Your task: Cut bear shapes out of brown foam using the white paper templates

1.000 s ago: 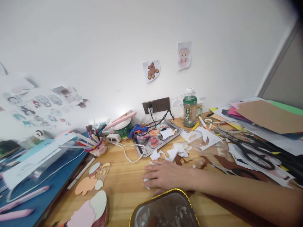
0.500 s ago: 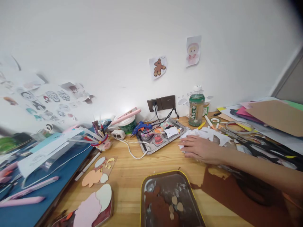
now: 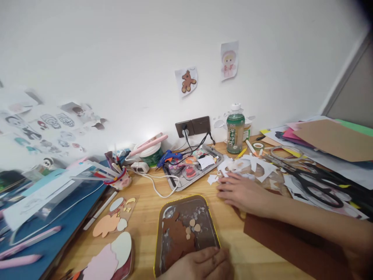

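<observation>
My right hand [image 3: 241, 192] reaches in from the right, fingers spread flat over the wooden table beside white paper scraps [image 3: 253, 167]. Below that forearm lies a brown sheet [image 3: 279, 241]. At the bottom, my left hand [image 3: 201, 264] lies across the near right part of a dark tray with a yellow rim [image 3: 157, 237], fingers curled over its edge and slightly blurred. Inside the tray are brown cutout shapes [image 3: 176, 237] and several small tan rounds [image 3: 192, 223]. The tray's near end is out of view.
Black-handled scissors [image 3: 320, 190] and coloured sheets [image 3: 335, 138] lie right. Behind are a bottle [image 3: 235, 130], a metal tray [image 3: 175, 182] and a blue glue gun [image 3: 169, 156]. Left are a pen cup [image 3: 121, 179], peach cutout [image 3: 106, 224] and blue mat [image 3: 58, 217].
My left hand has come into view over the dark tray, which has shifted away and left. My right hand has moved nearer, off the paper scraps. The view has turned slightly right.
</observation>
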Demonstrator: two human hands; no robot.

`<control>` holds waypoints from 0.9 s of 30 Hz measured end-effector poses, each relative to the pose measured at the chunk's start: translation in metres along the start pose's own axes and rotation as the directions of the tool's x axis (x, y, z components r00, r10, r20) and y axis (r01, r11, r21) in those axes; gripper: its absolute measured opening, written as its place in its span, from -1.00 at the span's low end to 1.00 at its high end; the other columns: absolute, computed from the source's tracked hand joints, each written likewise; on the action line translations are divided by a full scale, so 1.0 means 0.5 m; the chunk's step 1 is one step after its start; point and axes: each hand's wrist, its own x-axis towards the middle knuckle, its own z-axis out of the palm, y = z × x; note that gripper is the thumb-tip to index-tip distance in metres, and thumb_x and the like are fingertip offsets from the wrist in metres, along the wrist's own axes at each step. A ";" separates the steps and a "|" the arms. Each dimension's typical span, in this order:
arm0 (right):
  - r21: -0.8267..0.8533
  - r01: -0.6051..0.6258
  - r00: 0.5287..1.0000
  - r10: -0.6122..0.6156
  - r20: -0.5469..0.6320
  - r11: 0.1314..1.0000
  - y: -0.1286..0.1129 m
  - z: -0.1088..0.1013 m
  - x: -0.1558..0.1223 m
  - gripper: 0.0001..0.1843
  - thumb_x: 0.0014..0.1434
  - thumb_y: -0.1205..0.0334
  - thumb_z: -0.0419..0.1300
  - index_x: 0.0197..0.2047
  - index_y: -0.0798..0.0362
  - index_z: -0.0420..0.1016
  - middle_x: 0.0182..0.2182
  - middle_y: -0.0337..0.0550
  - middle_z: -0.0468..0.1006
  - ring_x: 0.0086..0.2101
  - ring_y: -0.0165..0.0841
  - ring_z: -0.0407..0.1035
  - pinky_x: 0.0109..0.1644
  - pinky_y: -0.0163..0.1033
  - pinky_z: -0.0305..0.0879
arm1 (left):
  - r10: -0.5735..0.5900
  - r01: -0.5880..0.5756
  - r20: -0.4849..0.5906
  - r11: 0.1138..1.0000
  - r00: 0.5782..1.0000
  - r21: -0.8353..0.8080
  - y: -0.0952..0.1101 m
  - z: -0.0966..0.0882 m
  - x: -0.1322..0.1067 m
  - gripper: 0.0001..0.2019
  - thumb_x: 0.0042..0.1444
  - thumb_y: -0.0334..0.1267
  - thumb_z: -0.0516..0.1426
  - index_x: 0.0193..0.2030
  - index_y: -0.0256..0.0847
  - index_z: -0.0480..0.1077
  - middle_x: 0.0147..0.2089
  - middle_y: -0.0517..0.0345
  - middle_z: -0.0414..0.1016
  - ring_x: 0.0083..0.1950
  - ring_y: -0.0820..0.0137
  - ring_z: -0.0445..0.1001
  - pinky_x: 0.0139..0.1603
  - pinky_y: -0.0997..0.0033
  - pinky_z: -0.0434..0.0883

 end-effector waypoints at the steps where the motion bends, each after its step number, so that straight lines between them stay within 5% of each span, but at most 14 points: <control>1: -0.017 -0.025 1.000 0.025 -0.015 1.000 0.016 0.001 -0.004 -0.75 0.20 0.38 0.07 -0.11 0.01 0.48 -0.09 -0.04 0.54 0.05 -0.08 0.25 0.14 0.19 0.00 | 0.025 -0.025 0.041 1.000 0.999 -0.006 -0.004 0.000 0.005 -0.72 0.21 -0.46 -0.06 -0.14 -0.25 0.46 -0.13 0.30 0.58 0.02 0.49 0.41 0.10 0.54 0.28; 5: -0.030 -0.060 0.996 0.058 -0.063 0.998 0.044 -0.010 -0.012 -0.71 0.21 0.43 0.00 -0.15 0.00 0.50 -0.10 -0.05 0.55 0.04 -0.07 0.26 0.17 0.21 -0.06 | 0.131 -0.131 0.107 0.991 0.986 -0.011 -0.017 0.017 0.035 -0.72 0.23 -0.38 -0.08 -0.09 -0.35 0.43 -0.03 0.05 0.52 0.09 0.39 0.38 0.14 0.45 0.26; 8: 0.003 -0.082 0.991 0.082 -0.102 0.997 0.010 -0.024 -0.001 -0.70 0.26 0.35 -0.05 -0.11 0.01 0.48 -0.10 -0.08 0.55 0.02 -0.11 0.26 0.19 0.16 -0.03 | 0.180 -0.181 0.125 0.983 0.976 0.000 -0.023 0.033 0.064 -0.74 0.22 -0.35 -0.06 -0.10 -0.34 0.42 0.01 -0.07 0.48 0.09 0.28 0.38 -0.02 0.42 0.38; 11: 0.077 -0.107 0.990 0.113 -0.078 0.991 -0.049 -0.028 0.027 -0.72 0.27 0.21 -0.03 -0.08 -0.01 0.46 -0.14 -0.08 0.54 -0.10 -0.21 0.34 0.03 -0.07 0.23 | 0.211 -0.212 0.126 0.977 0.969 -0.001 -0.023 0.041 0.093 -0.75 0.21 -0.37 -0.06 -0.11 -0.33 0.42 0.01 -0.10 0.48 0.04 0.25 0.42 -0.11 0.41 0.40; 15: 0.160 -0.163 0.987 0.160 0.029 0.974 -0.101 -0.010 0.063 -0.31 -0.14 -0.14 0.31 0.01 0.07 0.39 -0.17 -0.03 0.48 -0.18 -0.09 0.35 -0.20 -0.05 0.34 | 0.197 -0.199 0.145 0.980 0.970 -0.001 -0.009 0.052 0.125 -0.75 0.18 -0.38 -0.04 -0.17 -0.35 0.45 -0.06 -0.13 0.53 -0.01 0.23 0.45 -0.06 0.32 0.38; 19: 0.248 -0.211 0.974 0.183 0.132 0.945 -0.094 -0.001 0.069 -0.42 -0.24 0.04 0.42 -0.13 0.06 0.44 -0.19 -0.09 0.45 -0.25 -0.18 0.38 -0.28 -0.18 0.32 | 0.165 -0.167 -0.039 0.985 0.986 -0.049 0.017 0.063 0.134 -0.77 0.14 -0.39 -0.01 -0.28 -0.30 0.48 -0.21 0.01 0.60 -0.12 0.35 0.50 -0.12 0.47 0.39; 21: 0.290 -0.261 0.962 0.222 0.160 0.921 -0.079 -0.010 0.061 -0.59 -0.14 0.17 0.38 -0.19 0.05 0.44 -0.27 -0.15 0.48 -0.32 -0.26 0.39 -0.33 -0.25 0.28 | 0.095 -0.106 -0.168 0.992 0.981 -0.062 0.016 0.052 0.123 -0.78 0.15 -0.40 -0.02 -0.29 -0.28 0.46 -0.31 0.12 0.60 -0.19 0.38 0.51 -0.17 0.49 0.41; 23: 0.331 -0.310 0.949 0.269 0.163 0.892 -0.066 -0.025 0.053 -0.75 -0.06 0.24 0.32 -0.26 0.06 0.44 -0.36 -0.20 0.50 -0.35 -0.28 0.39 -0.35 -0.28 0.25 | -0.096 0.061 -0.216 0.985 0.972 -0.163 -0.002 0.026 0.101 -0.82 0.14 -0.42 0.00 -0.26 -0.31 0.44 -0.38 0.17 0.59 -0.23 0.38 0.52 -0.15 0.47 0.42; 24: 0.354 -0.327 0.944 0.288 0.161 0.876 -0.061 -0.033 0.051 -0.80 -0.03 0.27 0.29 -0.28 0.06 0.45 -0.38 -0.21 0.51 -0.35 -0.29 0.39 -0.35 -0.29 0.24 | -0.217 0.172 -0.146 0.947 0.965 -0.270 -0.017 0.010 0.087 -0.79 0.16 -0.41 -0.02 -0.17 -0.34 0.42 -0.29 0.10 0.60 -0.14 0.36 0.50 -0.09 0.45 0.41; 25: 0.378 -0.341 0.940 0.302 0.159 0.861 -0.058 -0.042 0.051 -0.83 -0.02 0.28 0.27 -0.29 0.06 0.45 -0.40 -0.22 0.52 -0.36 -0.30 0.38 -0.36 -0.29 0.24 | -0.361 0.326 -0.025 0.867 0.932 -0.378 -0.034 -0.006 0.072 -0.75 0.17 -0.41 -0.04 -0.09 -0.33 0.39 -0.17 0.03 0.58 -0.06 0.37 0.48 -0.04 0.44 0.39; 27: 0.429 -0.354 0.935 0.318 0.155 0.831 -0.053 -0.057 0.055 -0.79 -0.01 0.30 0.24 -0.23 0.06 0.46 -0.36 -0.22 0.53 -0.36 -0.32 0.39 -0.36 -0.31 0.26 | -0.649 0.637 0.133 0.649 0.749 -0.415 -0.070 -0.031 0.042 -0.72 0.19 -0.42 -0.10 -0.08 -0.26 0.37 -0.15 0.04 0.56 -0.11 0.43 0.49 -0.10 0.47 0.41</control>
